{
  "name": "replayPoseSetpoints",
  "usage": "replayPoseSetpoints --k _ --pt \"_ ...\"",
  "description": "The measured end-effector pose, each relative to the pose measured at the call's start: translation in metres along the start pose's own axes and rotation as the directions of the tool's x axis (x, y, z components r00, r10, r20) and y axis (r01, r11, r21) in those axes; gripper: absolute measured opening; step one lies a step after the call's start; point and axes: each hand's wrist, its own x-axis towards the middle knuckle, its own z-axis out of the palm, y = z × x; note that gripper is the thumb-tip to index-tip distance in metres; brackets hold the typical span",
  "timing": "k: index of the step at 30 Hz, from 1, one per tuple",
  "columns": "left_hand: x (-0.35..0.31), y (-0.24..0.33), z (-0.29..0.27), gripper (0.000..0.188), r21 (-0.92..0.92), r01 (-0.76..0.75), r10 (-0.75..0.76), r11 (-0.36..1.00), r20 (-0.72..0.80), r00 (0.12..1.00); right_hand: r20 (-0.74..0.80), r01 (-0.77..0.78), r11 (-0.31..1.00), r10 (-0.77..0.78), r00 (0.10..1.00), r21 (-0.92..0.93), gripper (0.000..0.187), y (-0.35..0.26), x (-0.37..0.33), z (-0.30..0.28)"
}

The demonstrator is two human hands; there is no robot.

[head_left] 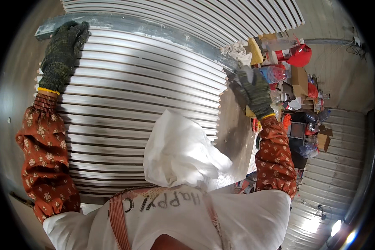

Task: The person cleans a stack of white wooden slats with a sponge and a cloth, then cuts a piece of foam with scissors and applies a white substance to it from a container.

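A long grey bar [141,28] lies across rows of thin white strips [141,79], which are set side by side on a table. My left hand [64,52], in a dark knitted glove with a yellow cuff edge, is closed over the bar near its left end. At the bar's right end, my right hand [255,91] wears a matching glove and grips the bar, its fingertips partly hidden. Both arms are stretched forward in red flowered sleeves. A bunched white cloth [181,150] covers part of the nearer strips, in front of my chest.
More white strips [204,16] extend beyond the bar. To the right are a crumpled rag [237,52], a yellow sponge-like block [255,51], plastic bottles [275,74], a red container [299,55] and cardboard boxes [299,81]. A corrugated wall [337,146] stands behind them.
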Motion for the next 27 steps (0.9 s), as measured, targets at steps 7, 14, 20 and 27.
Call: replayPoseSetpoints --k 7,14,20,27 --pt "0.007 0.002 0.006 0.034 0.005 0.035 -0.036 0.999 0.071 0.997 0.103 -0.141 0.923 0.111 0.988 0.358 0.063 -0.042 0.044 -0.009" --pt "0.001 -0.016 0.017 0.033 -0.085 0.031 -0.028 0.996 0.043 0.999 -0.131 0.133 0.986 -0.119 0.984 0.105 0.056 -0.02 0.029 0.007" --pt "0.005 -0.007 0.007 0.033 -0.127 0.141 -0.126 0.982 0.117 0.985 -0.114 -0.01 0.975 0.036 0.993 0.223 0.054 -0.031 0.038 0.011" --pt "-0.003 -0.018 0.005 0.031 0.07 -0.096 0.103 0.993 -0.102 0.989 -0.107 0.038 0.999 -0.034 0.994 0.036 0.055 -0.019 0.016 0.015"
